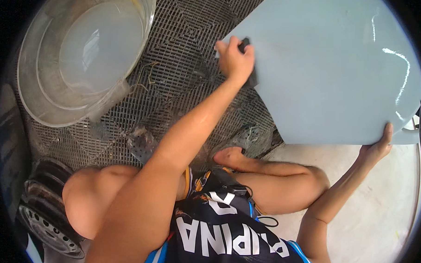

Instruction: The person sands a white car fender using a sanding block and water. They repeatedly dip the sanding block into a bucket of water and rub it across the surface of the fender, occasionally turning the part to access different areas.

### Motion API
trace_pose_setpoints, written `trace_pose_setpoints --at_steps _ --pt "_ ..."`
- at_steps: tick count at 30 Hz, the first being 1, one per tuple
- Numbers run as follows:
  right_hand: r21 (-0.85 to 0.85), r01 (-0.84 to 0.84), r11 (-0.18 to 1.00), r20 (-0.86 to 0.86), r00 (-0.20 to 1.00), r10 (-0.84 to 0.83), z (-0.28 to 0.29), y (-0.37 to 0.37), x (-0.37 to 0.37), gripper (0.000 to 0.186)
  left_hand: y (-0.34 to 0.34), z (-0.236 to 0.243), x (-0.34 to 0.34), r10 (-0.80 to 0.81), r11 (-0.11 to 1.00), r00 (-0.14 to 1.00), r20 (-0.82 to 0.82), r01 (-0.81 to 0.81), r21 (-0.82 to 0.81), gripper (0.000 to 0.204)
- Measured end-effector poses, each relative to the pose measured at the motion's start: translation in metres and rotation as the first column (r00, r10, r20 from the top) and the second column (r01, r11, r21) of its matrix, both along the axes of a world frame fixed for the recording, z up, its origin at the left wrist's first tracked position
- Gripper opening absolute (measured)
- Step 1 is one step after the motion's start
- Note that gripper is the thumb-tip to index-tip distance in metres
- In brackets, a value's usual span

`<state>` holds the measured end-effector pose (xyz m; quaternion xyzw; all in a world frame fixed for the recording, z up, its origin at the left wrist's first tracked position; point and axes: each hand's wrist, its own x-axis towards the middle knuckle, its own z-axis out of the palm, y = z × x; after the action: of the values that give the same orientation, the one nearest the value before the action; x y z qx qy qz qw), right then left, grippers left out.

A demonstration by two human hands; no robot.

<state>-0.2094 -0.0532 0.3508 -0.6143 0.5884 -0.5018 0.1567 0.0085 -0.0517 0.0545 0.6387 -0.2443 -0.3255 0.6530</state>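
Two grips: left hand [236,60] clamped on a black block [252,79], right hand [379,147] on the grey panel's edge [326,137], open mat [183,72] leftward.

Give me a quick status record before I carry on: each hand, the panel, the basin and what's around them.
left hand: closed around a black block at the panel's left edge
right hand: gripping the panel's lower-right edge, thumb on the upper face
panel: blue-grey, smooth, with bright glare streaks toward its right side
basin: translucent, round, upper left, apparently holding water
mat: black, ribbed, under the basin
wheel: dark steel, with round holes, lower left
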Motion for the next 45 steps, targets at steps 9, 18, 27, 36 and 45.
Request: trace_pose_setpoints --at_steps 9,18,27,36,45 --pt "-0.026 0.024 0.999 -0.011 1.000 -0.025 0.001 -0.010 -0.004 0.053 -0.016 -0.023 0.025 -0.044 0.956 0.996 -0.079 0.065 0.286 0.019" --pt "-0.030 0.061 0.998 -0.036 0.997 -0.062 -0.002 -0.004 0.006 0.059 -0.023 -0.028 0.020 0.098 0.952 0.983 -0.157 -0.047 0.302 0.023" --pt "0.002 0.034 0.999 -0.004 0.999 -0.034 -0.003 -0.003 0.004 0.065 -0.015 -0.022 0.021 0.049 0.933 0.992 -0.119 -0.003 0.359 0.023" --pt "0.029 0.031 0.999 -0.012 0.999 -0.031 -0.004 -0.001 0.002 0.067 -0.031 -0.023 0.020 0.152 0.966 0.988 0.030 -0.155 0.206 0.020" --pt "0.026 0.026 0.999 -0.021 0.999 -0.025 -0.004 0.000 0.003 0.075 -0.033 0.010 0.011 0.187 0.951 0.962 0.198 -0.128 -0.280 0.021"
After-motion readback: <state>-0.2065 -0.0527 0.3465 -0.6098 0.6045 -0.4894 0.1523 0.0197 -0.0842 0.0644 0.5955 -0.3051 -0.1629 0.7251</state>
